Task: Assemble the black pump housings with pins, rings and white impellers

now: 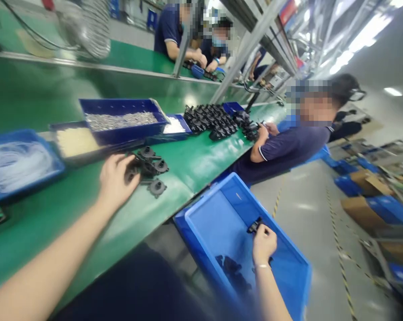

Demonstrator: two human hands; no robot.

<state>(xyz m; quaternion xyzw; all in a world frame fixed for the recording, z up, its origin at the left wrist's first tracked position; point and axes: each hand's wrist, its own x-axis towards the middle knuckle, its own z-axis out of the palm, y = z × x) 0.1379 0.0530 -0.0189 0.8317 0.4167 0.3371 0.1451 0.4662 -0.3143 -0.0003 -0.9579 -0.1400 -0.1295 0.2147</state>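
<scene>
On the green bench (pixel 177 196), my left hand (pixel 117 178) curls its fingers over a black plastic part at the left side of a small group of black parts (pixel 157 187). My right hand (pixel 264 243) is inside a large blue bin (pixel 204 223), closed on a black part (pixel 254 225) that sticks out past the fingers. More black parts (pixel 233 269) lie on the bin's floor, partly blurred. My right wrist and forearm hide some of the bin's lower side.
Blue trays hold metal pins (pixel 121 120), cream pieces (pixel 76 141), white pieces (pixel 174 125) and clear tubing (pixel 17 165). A large pile of black parts (pixel 209 119) lies further along the bench. A person (pixel 288 145) sits beyond the bin; others work across the bench.
</scene>
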